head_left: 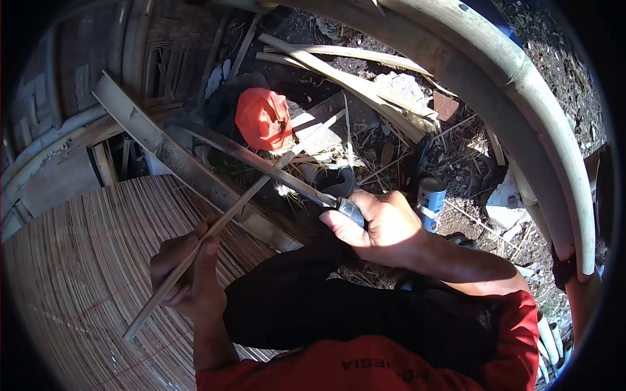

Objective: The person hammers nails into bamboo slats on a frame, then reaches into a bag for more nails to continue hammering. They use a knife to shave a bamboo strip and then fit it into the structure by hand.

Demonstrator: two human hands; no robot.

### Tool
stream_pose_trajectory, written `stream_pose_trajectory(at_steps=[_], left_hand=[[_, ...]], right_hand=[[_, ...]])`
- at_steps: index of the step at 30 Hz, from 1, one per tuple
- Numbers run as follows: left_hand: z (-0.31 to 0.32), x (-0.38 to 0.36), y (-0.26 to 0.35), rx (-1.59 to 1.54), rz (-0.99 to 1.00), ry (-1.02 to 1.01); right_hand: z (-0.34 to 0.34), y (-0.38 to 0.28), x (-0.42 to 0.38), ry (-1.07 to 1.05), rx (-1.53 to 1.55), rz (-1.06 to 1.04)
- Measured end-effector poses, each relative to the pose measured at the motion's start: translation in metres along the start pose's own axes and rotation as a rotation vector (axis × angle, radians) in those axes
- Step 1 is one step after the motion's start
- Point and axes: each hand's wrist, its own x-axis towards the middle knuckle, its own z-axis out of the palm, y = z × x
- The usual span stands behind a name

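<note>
My left hand (189,274) is closed around a long, thin bamboo strip (244,197), which slants from the lower left up toward the middle of the view. My right hand (386,225) grips the handle of a long-bladed knife (240,154), thumb lying along the handle. The blade points to the upper left and crosses the strip beyond my left hand, overlapping it in this view. Below the hands is my leg in dark trousers (287,296).
A large bundle of thin slats (98,260) lies at left, beside a split bamboo half (169,153). Ahead are a red plastic bag (263,119), split bamboo pieces (355,85) and scattered shavings. A blue can (431,201) stands at right, under curved bamboo poles (515,72).
</note>
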Motion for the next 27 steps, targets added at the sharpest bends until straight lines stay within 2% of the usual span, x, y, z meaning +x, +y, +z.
stream_pose_trajectory(at_steps=[1, 3, 5, 6, 9, 11, 13, 14, 15, 17, 18, 21, 22, 23, 25, 26, 27], left_hand=[[0.001, 0.0, 0.001, 0.001, -0.004, -0.01], [0.006, -0.001, 0.003, -0.06, -0.025, 0.038], [0.005, -0.002, 0.003, -0.044, -0.023, 0.031], [0.005, -0.001, 0.003, -0.032, -0.004, 0.03], [0.003, -0.001, 0.0, -0.007, 0.001, 0.023], [0.005, -0.001, 0.003, 0.0, -0.023, 0.036], [0.003, -0.004, 0.004, 0.0, -0.057, 0.056], [0.002, -0.003, 0.003, 0.023, -0.029, 0.033], [0.002, -0.002, 0.003, 0.044, 0.006, 0.01], [0.007, 0.001, 0.004, 0.048, 0.022, 0.015], [0.009, 0.0, 0.005, 0.012, 0.002, 0.044], [0.007, -0.004, 0.005, 0.012, -0.037, 0.058], [0.008, -0.004, 0.006, 0.036, -0.026, 0.067], [0.008, -0.004, 0.006, 0.029, -0.018, 0.07], [0.007, -0.003, 0.002, 0.002, -0.037, 0.079], [0.006, -0.001, 0.002, 0.008, -0.039, 0.071], [0.006, 0.0, 0.001, 0.018, -0.006, 0.036]], right_hand=[[0.002, -0.001, -0.004, 0.083, -0.062, -0.148], [-0.001, -0.007, -0.006, 0.127, 0.034, -0.178], [0.0, 0.002, 0.002, 0.03, 0.007, -0.047], [-0.001, -0.001, 0.008, -0.045, 0.016, 0.199], [0.006, 0.003, 0.001, 0.146, -0.145, -0.108], [0.001, -0.007, -0.006, 0.175, -0.018, -0.315], [-0.002, -0.001, -0.002, 0.049, 0.006, -0.251], [0.007, 0.0, 0.004, 0.022, -0.019, 0.081], [0.006, 0.002, 0.008, 0.056, 0.012, 0.135], [0.0, -0.001, 0.002, 0.09, -0.108, -0.021], [0.004, 0.001, -0.003, 0.18, -0.013, -0.171], [0.005, 0.008, 0.002, 0.161, 0.049, -0.212], [0.0, 0.007, 0.011, 0.035, -0.036, 0.076], [-0.002, 0.004, 0.012, 0.044, -0.147, 0.071], [0.004, 0.0, 0.007, 0.16, -0.203, -0.093], [-0.001, -0.004, -0.001, 0.047, -0.164, -0.082], [-0.006, -0.005, -0.004, 0.091, -0.215, -0.294]])
